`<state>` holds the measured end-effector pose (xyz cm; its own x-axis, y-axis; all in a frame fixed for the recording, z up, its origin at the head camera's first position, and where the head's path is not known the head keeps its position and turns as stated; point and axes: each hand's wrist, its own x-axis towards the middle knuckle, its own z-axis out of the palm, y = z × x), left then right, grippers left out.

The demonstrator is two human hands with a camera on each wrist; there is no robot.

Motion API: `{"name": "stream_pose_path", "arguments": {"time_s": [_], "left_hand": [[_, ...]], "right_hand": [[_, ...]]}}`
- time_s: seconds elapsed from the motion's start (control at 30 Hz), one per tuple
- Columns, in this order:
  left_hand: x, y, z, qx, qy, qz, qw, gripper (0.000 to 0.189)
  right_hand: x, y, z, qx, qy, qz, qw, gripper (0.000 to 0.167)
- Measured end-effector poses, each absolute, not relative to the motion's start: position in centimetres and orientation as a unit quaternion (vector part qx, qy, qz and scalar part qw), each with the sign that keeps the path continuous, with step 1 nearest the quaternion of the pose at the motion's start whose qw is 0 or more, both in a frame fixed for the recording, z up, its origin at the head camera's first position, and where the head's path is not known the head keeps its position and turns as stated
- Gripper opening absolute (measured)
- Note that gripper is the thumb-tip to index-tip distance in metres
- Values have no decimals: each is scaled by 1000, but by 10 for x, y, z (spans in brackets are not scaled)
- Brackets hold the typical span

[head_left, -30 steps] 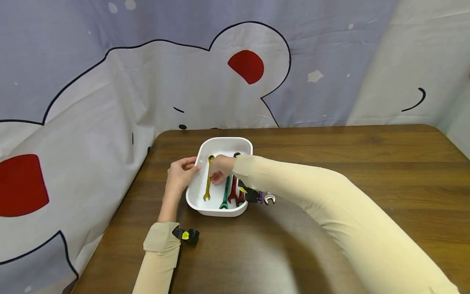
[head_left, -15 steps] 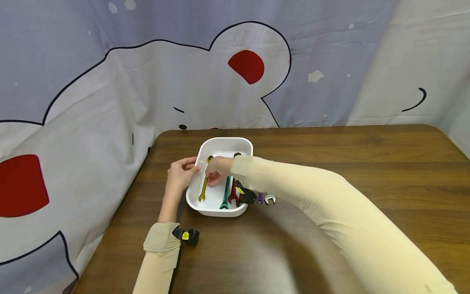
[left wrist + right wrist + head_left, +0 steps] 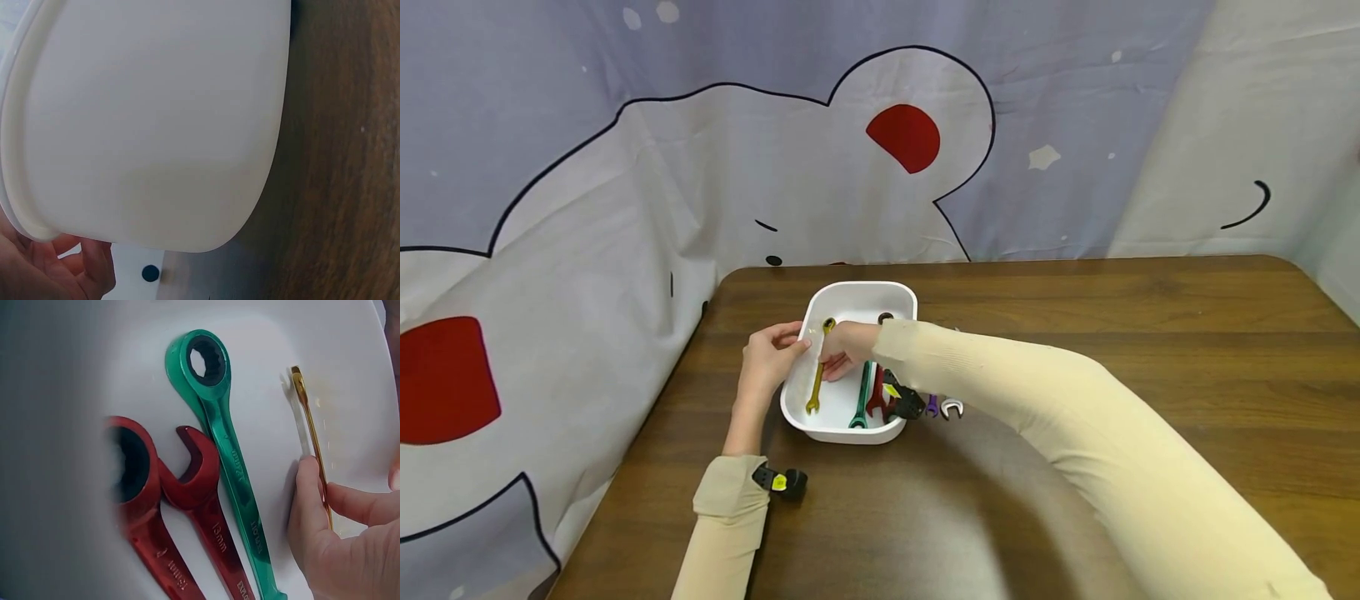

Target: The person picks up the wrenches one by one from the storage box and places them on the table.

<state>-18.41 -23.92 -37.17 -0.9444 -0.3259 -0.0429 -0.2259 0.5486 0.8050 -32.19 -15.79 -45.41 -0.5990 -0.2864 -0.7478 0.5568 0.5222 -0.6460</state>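
Observation:
A white plastic tub (image 3: 861,286) stands on the wooden table with combination wrenches inside. My left hand (image 3: 763,367) grips its left rim, thumb over the edge and fingers outside. Reaching into the tub, my right hand (image 3: 850,342) pinches a gold wrench (image 3: 307,409) between thumb and fingers, near the left wall. Beside it lies a green ratchet wrench (image 3: 237,472), marked 12mm in the right wrist view. Two red wrenches, one marked 13mm (image 3: 209,519) and a larger one (image 3: 156,540), lie next to the green one. The right forearm hides part of the tub in the head view.
On the table just right of the tub, the open ends of a purple wrench (image 3: 932,406) and a silver wrench (image 3: 952,407) show from under the right sleeve (image 3: 1022,375). A patterned curtain (image 3: 737,183) hangs behind the table (image 3: 1150,333).
Within the tub, my right hand and the gold wrench have shifted slightly left, toward the side wall. Over the last half second they have barely moved. The left hand stays on the rim.

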Motion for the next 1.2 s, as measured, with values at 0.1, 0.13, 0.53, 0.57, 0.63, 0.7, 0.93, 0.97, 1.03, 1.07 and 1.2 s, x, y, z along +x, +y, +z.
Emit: {"name": "stream_pose_path", "arguments": {"time_s": [0.1, 0.13, 0.53, 0.57, 0.63, 0.7, 0.93, 0.97, 1.03, 1.07, 1.2], "left_hand": [[-185, -239, -372, 157, -878, -449, 56, 37], [-185, -239, -372, 156, -878, -449, 57, 37], [-184, -239, -372, 154, -878, -450, 61, 36], [-184, -239, -372, 154, -878, -450, 61, 36], [-185, -239, -372, 154, -878, -450, 60, 36], [-185, -240, -372, 153, -877, -450, 61, 36], [-185, -241, -374, 157, -880, -444, 57, 37], [-185, -242, -374, 158, -880, -444, 57, 37], [-185, -242, -375, 157, -880, -444, 59, 37], [-185, -242, -375, 157, -880, -445, 59, 37], [-186, -243, -376, 156, -879, -447, 61, 37]], "right_hand": [[-304, -148, -430, 81, 756, -479, 440, 12], [-302, -147, -427, 79, 755, -478, 442, 12], [-272, -123, -381, 36, 752, -480, 450, 15], [-263, -118, -367, 35, 756, -480, 445, 17], [-265, -115, -369, 34, 745, -491, 449, 14], [-271, -115, -374, 38, 735, -502, 454, 13], [-304, -123, -421, 24, 741, -499, 449, 7], [-306, -123, -423, 15, 740, -499, 450, 8], [-292, -117, -404, 0, 752, -495, 435, 8], [-281, -112, -389, -6, 757, -492, 429, 8], [-253, -99, -350, -21, 766, -487, 419, 6]]}}
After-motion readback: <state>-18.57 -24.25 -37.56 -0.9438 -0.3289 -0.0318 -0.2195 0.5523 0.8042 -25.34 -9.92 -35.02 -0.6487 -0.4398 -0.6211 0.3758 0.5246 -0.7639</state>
